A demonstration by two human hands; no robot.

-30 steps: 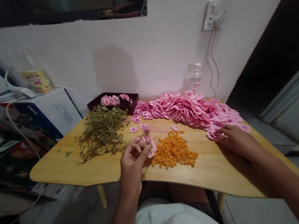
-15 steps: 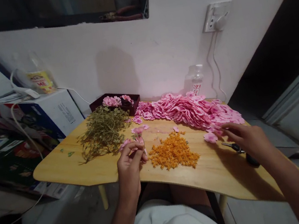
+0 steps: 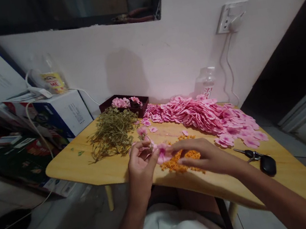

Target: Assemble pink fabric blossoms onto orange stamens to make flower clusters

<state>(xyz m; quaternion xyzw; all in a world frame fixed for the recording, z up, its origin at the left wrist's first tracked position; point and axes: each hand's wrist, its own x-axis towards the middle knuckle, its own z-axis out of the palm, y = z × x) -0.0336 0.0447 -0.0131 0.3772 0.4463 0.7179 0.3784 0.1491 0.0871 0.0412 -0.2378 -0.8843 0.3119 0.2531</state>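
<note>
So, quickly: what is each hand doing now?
Left hand: closed on a flower stem.
Right hand: pinching a pink petal.

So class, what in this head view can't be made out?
- Orange bits pile: middle hidden by the right hand.
- Pink petal: grip blurred between right hand and left hand.
- Bottle label: too small to read.
- Right forearm: cut off by the frame's lower edge.
</note>
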